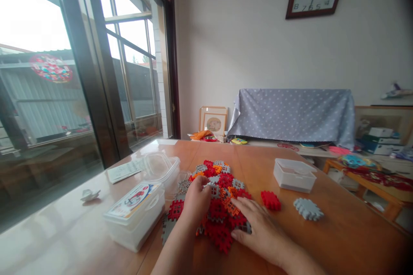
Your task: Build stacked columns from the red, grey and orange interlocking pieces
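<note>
A pile of red, grey and orange plastic interlocking pieces [219, 209] with toothed edges and window-like holes lies in the middle of the table. My left hand [197, 201] is over the pile's left side with its fingers curled closed. Its fingertips are mostly hidden, beside grey pieces, so whatever they grip cannot be made out. On the pile's right side rests my right hand [258, 228], fingers stretched and thumb apart, touching orange and red pieces. A stack of red square pieces [270, 200] and a stack of grey ones [308, 209] stand to the right.
A lidded clear box [138, 219] with a picture label stands left, an open clear container [169, 176] behind it. Another clear box [294, 178] sits at the back right. A paper sheet [125, 171] and a small pale object [90, 195] lie on the wooden table [342, 240].
</note>
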Tool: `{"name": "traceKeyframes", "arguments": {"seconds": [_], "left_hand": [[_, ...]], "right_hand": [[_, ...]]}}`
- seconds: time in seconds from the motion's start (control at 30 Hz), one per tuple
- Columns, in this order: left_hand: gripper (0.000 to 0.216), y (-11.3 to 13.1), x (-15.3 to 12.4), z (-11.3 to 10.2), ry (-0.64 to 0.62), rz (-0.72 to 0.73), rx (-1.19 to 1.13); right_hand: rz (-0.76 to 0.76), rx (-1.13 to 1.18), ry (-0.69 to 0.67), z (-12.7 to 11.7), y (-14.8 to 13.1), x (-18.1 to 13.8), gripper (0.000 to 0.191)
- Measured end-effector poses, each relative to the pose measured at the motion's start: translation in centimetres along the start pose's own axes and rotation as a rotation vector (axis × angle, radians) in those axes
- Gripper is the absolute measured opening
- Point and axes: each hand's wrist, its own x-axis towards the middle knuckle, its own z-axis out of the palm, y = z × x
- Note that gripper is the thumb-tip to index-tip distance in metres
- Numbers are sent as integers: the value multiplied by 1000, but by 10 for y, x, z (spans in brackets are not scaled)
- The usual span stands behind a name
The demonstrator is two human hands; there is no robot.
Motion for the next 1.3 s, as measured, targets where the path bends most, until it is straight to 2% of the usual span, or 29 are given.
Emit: {"name": "traceKeyframes", "arguments": {"seconds": [0.17, 0.27, 0.4, 0.5, 0.57, 0.67, 0.8, 0.93, 1.1, 1.2, 1.3], "left_hand": [[31, -3, -2, -4, 20, 19, 312], [42, 5, -8, -5, -91, 16, 385], [67, 14, -17, -7, -262, 25, 384], [81, 17, -20, -7, -310, 31, 435], [84, 16, -19, -7, -324, 48, 469], [75, 11, -16, -4, -310, 116, 491], [48, 0, -10, 3, -240, 224, 444], [26, -9, -7, 8, -190, 265, 331], [13, -9, 0, 8, -113, 169, 166], [28, -9, 6, 6, -50, 114, 102], [27, -13, 12, 4, -22, 55, 18]], "right_hand": [[-29, 26, 99, 3, 3, 6, 57], [-32, 89, 146, 6, 6, 10, 55], [16, 193, 200, 10, 12, 15, 51], [51, 259, 272, 13, 13, 16, 48], [55, 292, 301, 13, 13, 17, 48], [49, 318, 311, 14, 10, 16, 48], [47, 333, 332, 13, 7, 15, 50], [67, 346, 356, 14, 7, 14, 51], [81, 340, 391, 17, 12, 16, 61], [98, 318, 445, 19, 11, 19, 69], [79, 328, 462, 21, 2, 23, 74]]}}
